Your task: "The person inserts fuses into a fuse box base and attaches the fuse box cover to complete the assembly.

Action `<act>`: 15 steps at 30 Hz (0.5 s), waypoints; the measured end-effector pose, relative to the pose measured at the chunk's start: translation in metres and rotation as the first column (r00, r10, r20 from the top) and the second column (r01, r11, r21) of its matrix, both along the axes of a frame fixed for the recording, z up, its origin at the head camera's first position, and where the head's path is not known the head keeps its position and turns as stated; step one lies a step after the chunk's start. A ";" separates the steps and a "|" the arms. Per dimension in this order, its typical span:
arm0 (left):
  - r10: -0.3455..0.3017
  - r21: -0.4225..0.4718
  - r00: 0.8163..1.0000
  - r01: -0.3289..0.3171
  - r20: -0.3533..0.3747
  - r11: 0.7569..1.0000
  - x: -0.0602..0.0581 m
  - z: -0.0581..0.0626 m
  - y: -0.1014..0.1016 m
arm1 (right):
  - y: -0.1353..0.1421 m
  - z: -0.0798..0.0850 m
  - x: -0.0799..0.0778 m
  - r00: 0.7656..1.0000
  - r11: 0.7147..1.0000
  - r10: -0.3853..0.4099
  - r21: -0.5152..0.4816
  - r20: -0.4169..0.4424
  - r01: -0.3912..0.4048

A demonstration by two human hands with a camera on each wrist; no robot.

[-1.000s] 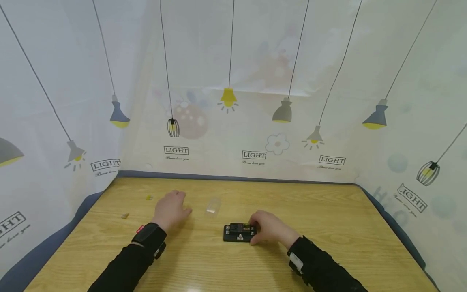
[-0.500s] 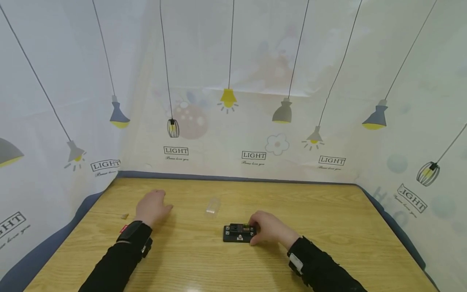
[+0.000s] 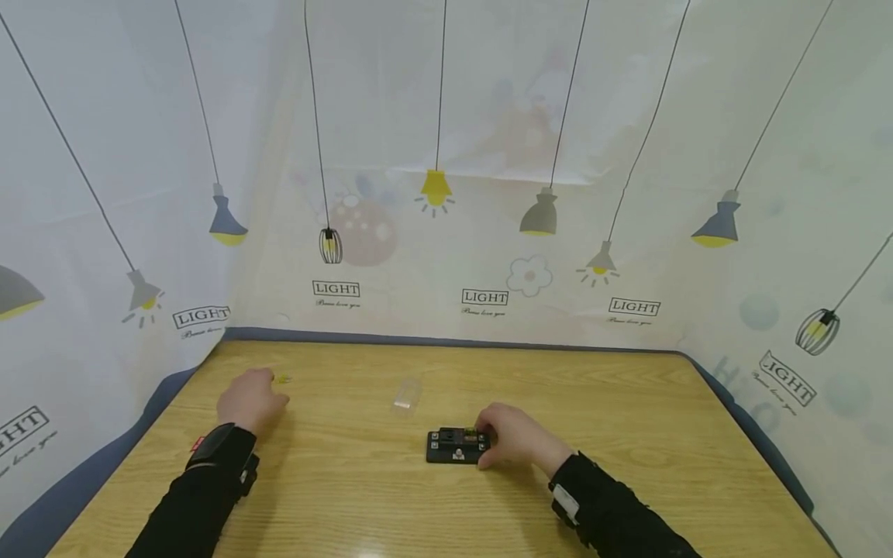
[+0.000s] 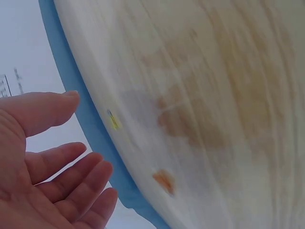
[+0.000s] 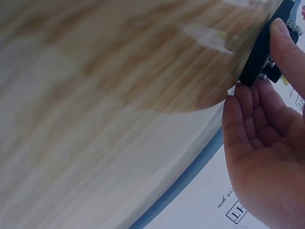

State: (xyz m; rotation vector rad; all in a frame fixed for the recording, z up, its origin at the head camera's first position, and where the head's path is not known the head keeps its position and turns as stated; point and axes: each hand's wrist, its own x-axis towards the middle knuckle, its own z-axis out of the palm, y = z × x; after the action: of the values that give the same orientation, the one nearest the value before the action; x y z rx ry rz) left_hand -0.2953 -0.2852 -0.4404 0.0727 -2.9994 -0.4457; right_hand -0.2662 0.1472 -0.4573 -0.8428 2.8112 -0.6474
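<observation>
My right hand (image 3: 512, 438) grips the right end of a black block with metal screw terminals (image 3: 446, 448), which lies flat on the table. In the right wrist view, the thumb is on one side of the black block (image 5: 262, 50) and the curled fingers on the other. A bit of yellow shows on the block's top by the fingertips. My left hand (image 3: 249, 401) hovers at the far left with loosely bent fingers, holding nothing. A small yellow piece (image 3: 282, 379) lies just right of its fingertips. A small orange-brown piece (image 4: 164, 182) appears in the left wrist view; the hand hides it from the head view.
A clear plastic cover (image 3: 407, 394) lies on the wooden table (image 3: 391, 511) between the hands, behind the block. Printed curtain walls (image 3: 446, 101) enclose the table's back and both sides, with a blue edge along the bottom.
My left hand has moved steadily left, passing over the yellow piece, which shows again, and now covers the brown piece. My right hand and the black block have stayed still.
</observation>
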 end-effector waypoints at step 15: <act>0.112 0.032 0.991 -0.115 0.078 0.993 0.002 0.001 -0.035 | 0.001 -0.002 -0.002 1.000 1.000 -0.010 0.001 0.008 0.010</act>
State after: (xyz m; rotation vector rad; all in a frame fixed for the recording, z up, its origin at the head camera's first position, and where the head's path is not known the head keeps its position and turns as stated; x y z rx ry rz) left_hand -0.2929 -0.3206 -0.4398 0.2685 -3.0405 -0.4967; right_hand -0.2678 0.1477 -0.4595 -0.8243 2.8103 -0.6490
